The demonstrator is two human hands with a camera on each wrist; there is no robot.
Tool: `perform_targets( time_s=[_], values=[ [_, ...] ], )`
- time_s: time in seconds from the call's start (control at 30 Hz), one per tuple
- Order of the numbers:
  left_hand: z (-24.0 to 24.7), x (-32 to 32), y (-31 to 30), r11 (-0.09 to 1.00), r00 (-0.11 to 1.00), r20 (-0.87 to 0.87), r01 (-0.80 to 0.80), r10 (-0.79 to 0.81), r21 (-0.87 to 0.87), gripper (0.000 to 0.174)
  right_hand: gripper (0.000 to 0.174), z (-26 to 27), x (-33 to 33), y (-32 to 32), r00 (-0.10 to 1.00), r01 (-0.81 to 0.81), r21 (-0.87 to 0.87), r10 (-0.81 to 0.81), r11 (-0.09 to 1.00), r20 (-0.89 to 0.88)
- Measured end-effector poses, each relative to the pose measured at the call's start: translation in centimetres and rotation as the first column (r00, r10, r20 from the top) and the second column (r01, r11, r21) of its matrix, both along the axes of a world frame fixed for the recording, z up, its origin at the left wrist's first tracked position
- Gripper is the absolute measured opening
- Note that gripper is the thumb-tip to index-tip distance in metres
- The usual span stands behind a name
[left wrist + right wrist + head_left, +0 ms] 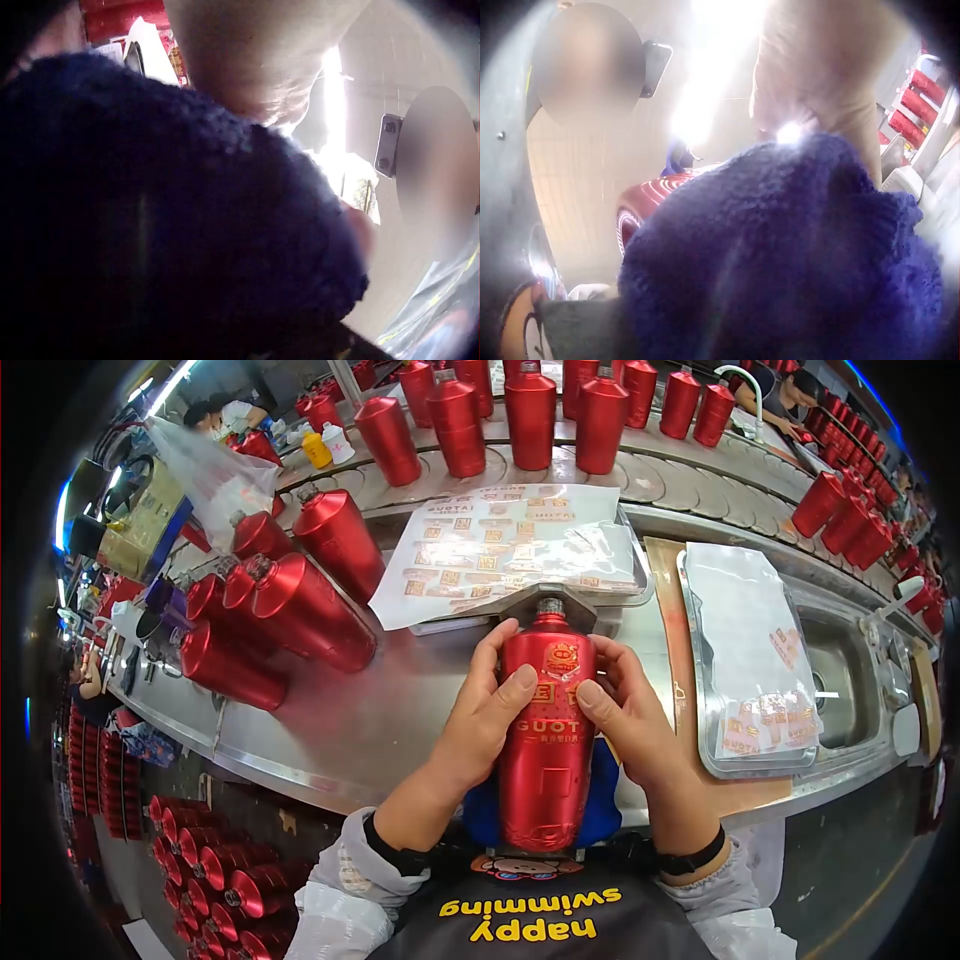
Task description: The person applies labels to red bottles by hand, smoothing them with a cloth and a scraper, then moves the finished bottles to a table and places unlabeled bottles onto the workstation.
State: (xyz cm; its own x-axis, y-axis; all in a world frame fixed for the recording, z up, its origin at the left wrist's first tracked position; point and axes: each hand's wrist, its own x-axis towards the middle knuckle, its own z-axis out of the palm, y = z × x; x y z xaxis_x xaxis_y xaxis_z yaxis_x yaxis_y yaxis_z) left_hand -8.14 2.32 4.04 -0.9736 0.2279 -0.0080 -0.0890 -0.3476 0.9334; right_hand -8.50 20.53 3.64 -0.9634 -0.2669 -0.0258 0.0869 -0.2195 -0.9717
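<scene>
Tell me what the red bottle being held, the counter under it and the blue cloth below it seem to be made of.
Red bottle: probably metal or coated glass, with a satin metallic red finish, soft sheen bands and gold print. Counter: looks like brushed stainless steel, grey with dull reflections. Blue cloth: knitted or fleecy textile, with a fuzzy, looped surface in the right wrist view.

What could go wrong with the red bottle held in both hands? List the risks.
1. The left hand and right hand press gold stickers on the curved front of the red bottle; these might wrinkle or sit crooked.
2. Its neck lies near the sticker sheet; a push could shift that sheet.
3. The red bottles lying sideways at the left might roll.
</scene>
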Motion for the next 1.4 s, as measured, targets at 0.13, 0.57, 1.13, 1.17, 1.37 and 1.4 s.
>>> perform_targets(
  time_s=[0.13,0.57,1.13,1.17,1.37,1.4],
  values=[
    [-0.2,-0.4,-0.2,1.0,1.0,0.013,0.004,-0.004,0.025,0.068,0.07,0.1,-0.1,0.5,0.999,-0.023,-0.031,0.024,0.999,0.041],
    [0.6,-3.6,-0.3,0.96,0.999,-0.034,-0.011,0.001,-0.278,0.054,0.064,-0.7,0.1,0.3,1.0,-0.026,0.003,0.026,1.0,-0.011],
    [0.2,-3.0,-0.6,0.987,0.998,-0.063,0.013,-0.023,-0.158,0.063,0.062,-0.3,-0.3,0.3,1.0,0.011,0.065,-0.01,0.998,-0.024],
    [0.3,-2.9,-0.6,0.996,0.998,-0.046,0.038,-0.041,-0.083,0.064,0.064,0.1,-0.4,0.5,1.0,0.003,0.037,-0.004,0.999,0.009],
    [-0.1,-1.4,-1.1,0.994,0.991,-0.083,0.107,-0.106,0.008,0.073,0.067,0.3,-0.3,0.4,1.0,-0.015,0.016,0.014,1.0,0.016],
    [-0.1,-1.3,-1.0,0.995,0.992,-0.075,0.098,-0.098,0.0,0.073,0.068,0.1,-0.3,0.2,1.0,-0.011,-0.002,0.011,1.0,0.006]
  ],
)
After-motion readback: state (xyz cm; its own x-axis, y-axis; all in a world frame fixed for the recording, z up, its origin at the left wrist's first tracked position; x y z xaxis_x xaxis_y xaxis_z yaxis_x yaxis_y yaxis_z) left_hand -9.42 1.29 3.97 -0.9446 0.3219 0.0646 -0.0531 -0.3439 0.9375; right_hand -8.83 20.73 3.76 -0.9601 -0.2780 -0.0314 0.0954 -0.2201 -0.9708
